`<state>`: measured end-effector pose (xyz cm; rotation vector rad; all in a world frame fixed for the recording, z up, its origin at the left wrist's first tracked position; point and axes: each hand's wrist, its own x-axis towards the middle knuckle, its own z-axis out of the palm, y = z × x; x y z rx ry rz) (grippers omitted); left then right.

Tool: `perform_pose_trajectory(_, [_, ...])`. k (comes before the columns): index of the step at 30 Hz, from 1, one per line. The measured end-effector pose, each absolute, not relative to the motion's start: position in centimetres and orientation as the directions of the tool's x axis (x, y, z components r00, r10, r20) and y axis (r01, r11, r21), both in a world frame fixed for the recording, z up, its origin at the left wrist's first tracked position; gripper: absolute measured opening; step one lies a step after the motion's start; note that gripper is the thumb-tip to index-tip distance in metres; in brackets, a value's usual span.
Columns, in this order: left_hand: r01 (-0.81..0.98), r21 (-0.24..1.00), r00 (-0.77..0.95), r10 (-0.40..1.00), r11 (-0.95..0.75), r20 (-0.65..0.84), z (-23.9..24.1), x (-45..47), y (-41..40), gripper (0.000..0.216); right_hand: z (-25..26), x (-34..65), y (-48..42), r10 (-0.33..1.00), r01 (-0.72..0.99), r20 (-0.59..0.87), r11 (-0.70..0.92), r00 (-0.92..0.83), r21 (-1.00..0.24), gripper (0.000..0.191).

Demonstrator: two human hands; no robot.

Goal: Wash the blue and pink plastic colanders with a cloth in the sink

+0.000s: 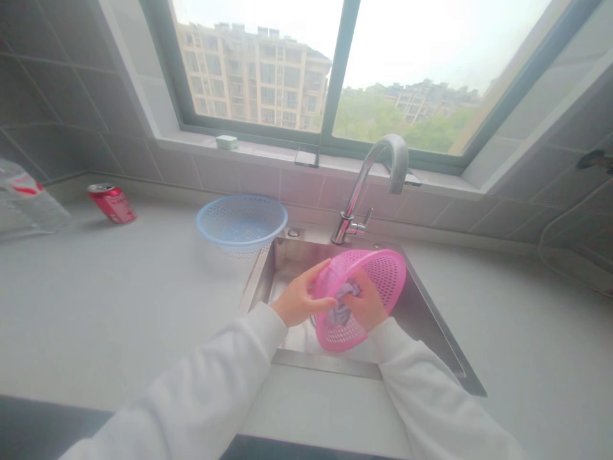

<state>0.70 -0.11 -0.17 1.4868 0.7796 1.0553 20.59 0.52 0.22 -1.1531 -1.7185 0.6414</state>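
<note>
A pink plastic colander (390, 275) is held tilted on its side above the sink (435, 319), its hollow facing me. My left hand (302, 297) grips its left rim, thumb on the inner side and fingers behind. Inside the colander, my right hand (368, 300) is closed on a crumpled greyish cloth (342, 305), pressed to the inner wall. Part of the cloth and some fingertips of the right hand are hidden.
Behind the sink rises a chrome faucet (354, 191), its spout curving right. A blue colander (242, 220) stands on the counter (143, 300) at the sink's left corner. Farther left are a red can (113, 204) and a clear plastic bottle (31, 198). A pale green block (227, 142) lies on the windowsill.
</note>
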Motion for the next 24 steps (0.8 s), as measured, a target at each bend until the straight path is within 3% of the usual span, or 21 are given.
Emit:
perform_pose_trajectory(3, [-0.095, 0.979, 0.334, 0.92, -0.181, 0.202, -0.3, 0.6, 0.0, 0.087, 0.2, 19.5, 0.0, 0.826, 0.424, 0.413, 0.555, -0.383, -0.715, 0.011])
perform_pose_trajectory(5, [-0.096, 0.98, 0.327, 0.925, -0.173, 0.195, -0.4, 0.5, 0.2, 0.088, 0.1, 19.2, 0.0, 0.815, 0.435, 0.417, 0.571, -0.402, -0.696, 0.011])
perform_pose_trajectory(10, [-0.049, 0.981, 0.327, 0.925, -0.186, 0.192, -0.7, 0.3, 0.5, 0.099, -0.3, 20.6, 0.9, 0.905, 0.449, 0.42, 0.405, -0.072, -0.796, 0.015])
perform_pose_trajectory(13, [-0.014, 0.98, 0.355, 0.915, -0.2, 0.192, -0.7, 0.2, 0.5, 0.112, -0.2, 21.4, 1.4, 0.94, 0.3, 0.317, 0.268, 0.127, -0.915, 0.025])
perform_pose_trajectory(15, [0.036, 0.974, 0.38, 0.905, -0.223, 0.193, -0.8, 0.3, 0.4, 0.121, -0.1, 21.4, 1.5, 0.953, 0.162, 0.257, 0.232, 0.16, -0.959, 0.033])
perform_pose_trajectory(18, [0.093, 0.953, 0.441, 0.87, -0.287, 0.219, -1.2, 0.6, 0.3, 0.132, 0.0, 20.6, 1.0, 0.974, 0.059, 0.218, 0.214, 0.068, -0.975, 0.041])
perform_pose_trajectory(24, [0.048, 0.954, 0.506, 0.831, -0.297, 0.233, -2.3, 0.8, 0.3, 0.149, 0.0, 19.3, 0.1, 0.958, 0.204, 0.25, 0.275, -0.14, -0.939, 0.045])
